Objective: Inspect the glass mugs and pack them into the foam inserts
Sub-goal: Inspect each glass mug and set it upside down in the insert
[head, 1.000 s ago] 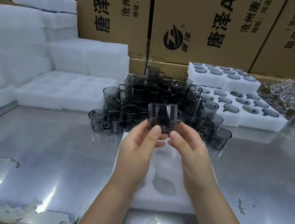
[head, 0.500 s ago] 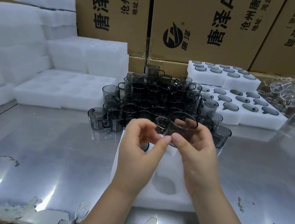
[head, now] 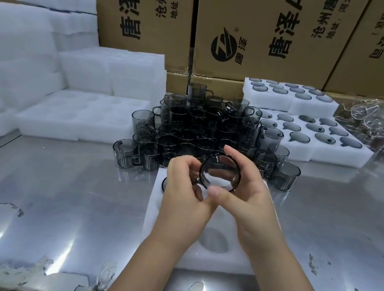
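Tips the mug (head: 220, 173) from upright to mouth toward the camera and lowers it nearer the foam insert (head: 220, 260); curls right grip (head: 252, 201) round its 3 o'clock side, left grip (head: 182, 192) at 9 o'clock.

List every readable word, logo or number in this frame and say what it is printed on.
"唐泽A": large print on the left carton and the middle carton, cut at the top edge.
"沧州唐" and "地址:河北": smaller lines on the left carton, cut off.
"唐泽": beside the round logo, middle carton.
"有限公司": right carton; its other print is cut off or unclear.
The held glass mug bears none.
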